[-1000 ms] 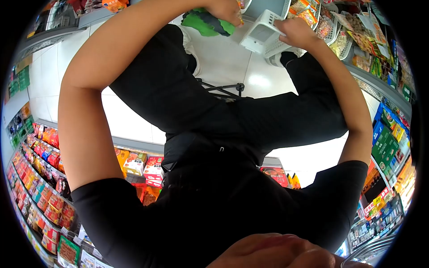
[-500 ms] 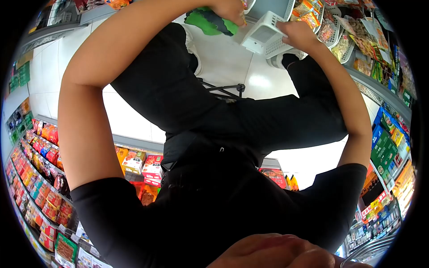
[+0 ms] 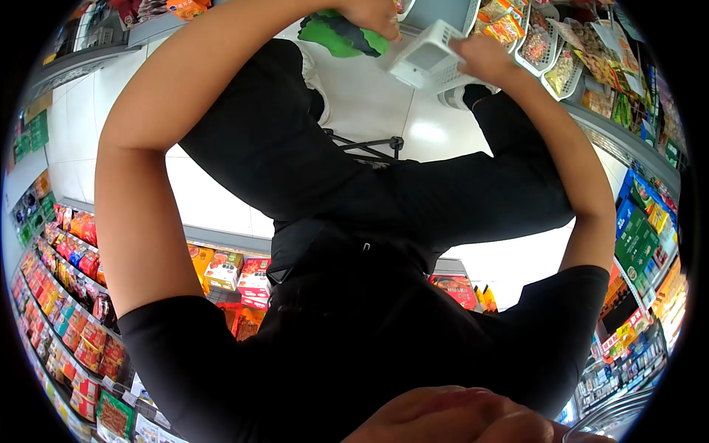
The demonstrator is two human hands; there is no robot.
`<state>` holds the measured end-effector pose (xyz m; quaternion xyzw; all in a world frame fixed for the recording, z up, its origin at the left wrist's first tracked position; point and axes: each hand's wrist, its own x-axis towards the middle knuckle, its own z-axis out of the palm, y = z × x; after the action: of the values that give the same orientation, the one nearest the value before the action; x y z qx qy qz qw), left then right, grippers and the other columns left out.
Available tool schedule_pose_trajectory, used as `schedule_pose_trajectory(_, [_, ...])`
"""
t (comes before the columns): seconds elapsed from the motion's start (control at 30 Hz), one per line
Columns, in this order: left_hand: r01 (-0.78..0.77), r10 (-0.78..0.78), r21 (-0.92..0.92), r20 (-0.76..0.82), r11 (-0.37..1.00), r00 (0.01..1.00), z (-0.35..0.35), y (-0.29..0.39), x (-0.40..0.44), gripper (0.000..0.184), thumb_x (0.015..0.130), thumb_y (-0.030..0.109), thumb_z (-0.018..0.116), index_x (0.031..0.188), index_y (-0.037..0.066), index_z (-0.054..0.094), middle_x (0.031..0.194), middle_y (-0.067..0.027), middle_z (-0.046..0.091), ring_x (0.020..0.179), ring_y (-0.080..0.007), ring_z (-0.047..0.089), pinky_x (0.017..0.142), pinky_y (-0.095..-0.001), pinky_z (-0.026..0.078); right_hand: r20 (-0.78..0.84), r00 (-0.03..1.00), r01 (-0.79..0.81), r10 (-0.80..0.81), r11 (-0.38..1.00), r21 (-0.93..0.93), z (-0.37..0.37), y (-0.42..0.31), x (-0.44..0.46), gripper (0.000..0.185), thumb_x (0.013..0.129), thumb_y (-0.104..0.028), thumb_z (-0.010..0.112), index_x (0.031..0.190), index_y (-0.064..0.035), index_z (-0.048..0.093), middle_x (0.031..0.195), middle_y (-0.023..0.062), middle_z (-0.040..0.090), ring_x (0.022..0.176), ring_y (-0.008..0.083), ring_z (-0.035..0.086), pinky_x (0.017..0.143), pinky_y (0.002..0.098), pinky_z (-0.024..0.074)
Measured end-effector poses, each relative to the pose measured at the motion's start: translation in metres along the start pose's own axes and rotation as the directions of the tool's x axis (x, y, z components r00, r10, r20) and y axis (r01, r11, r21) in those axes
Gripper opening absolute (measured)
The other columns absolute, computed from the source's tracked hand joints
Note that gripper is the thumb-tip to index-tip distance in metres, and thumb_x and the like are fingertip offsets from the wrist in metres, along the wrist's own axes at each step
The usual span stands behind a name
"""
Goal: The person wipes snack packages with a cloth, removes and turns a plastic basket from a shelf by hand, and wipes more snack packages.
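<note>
My left hand [image 3: 371, 16] is at the top centre, fingers curled round a green and dark cloth [image 3: 332, 37] that hangs down to its left. Right of it, my right hand [image 3: 484, 57] grips the edge of a white perforated plastic basket [image 3: 430, 59]. The basket is tilted above the floor near my shoe, and its visible inside shows no goods. It is slightly blurred. A small gap separates the basket from my left hand.
White baskets of packaged snacks [image 3: 535, 46] stand on a grey shelf [image 3: 613, 133] at the upper right. My black-trousered legs [image 3: 473, 196] spread over the tiled floor, with a black folding frame [image 3: 377, 146] between them. Snack shelves [image 3: 74, 295] line the lower left.
My right hand and the white basket have shifted a little to the left, nearer my left hand. My left hand and the cloth have moved slightly left and up since half a second ago.
</note>
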<state>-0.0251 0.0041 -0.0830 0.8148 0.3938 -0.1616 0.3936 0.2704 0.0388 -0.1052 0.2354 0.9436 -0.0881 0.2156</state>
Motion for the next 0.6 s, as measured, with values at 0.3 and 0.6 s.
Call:
schedule_pose_trajectory(0.3, [0.03, -0.03, 0.005, 0.076, 1.0, 0.997, -0.01, 0.004, -0.002, 0.06, 0.095, 0.052, 0.056, 0.104, -0.005, 0.074, 0.103, -0.0238, 0.073, 0.097, -0.0387, 0.069, 0.087, -0.0475, 0.052, 0.11, 0.994, 0.009, -0.005, 0.999, -0.038, 0.006, -0.007, -0.004, 0.029, 0.079, -0.013, 0.071, 0.108, -0.0066, 0.072, 0.095, 0.0194, 0.073, 0.091, 0.0377, 0.073, 0.083, 0.048, 0.0584])
schedule_pose_trajectory(0.6, [0.011, -0.012, 0.016, 0.032, 1.0, 0.999, -0.01, 0.0, 0.0, 0.062, 0.095, 0.054, 0.056, 0.104, -0.005, 0.074, 0.103, -0.0241, 0.073, 0.097, -0.0394, 0.069, 0.088, -0.0472, 0.052, 0.068, 0.997, -0.043, 0.046, 0.998, -0.056, 0.011, 0.0, 0.003, 0.026, 0.081, -0.013, 0.069, 0.105, -0.0037, 0.071, 0.094, 0.021, 0.073, 0.09, 0.0383, 0.073, 0.083, 0.0487, 0.0585])
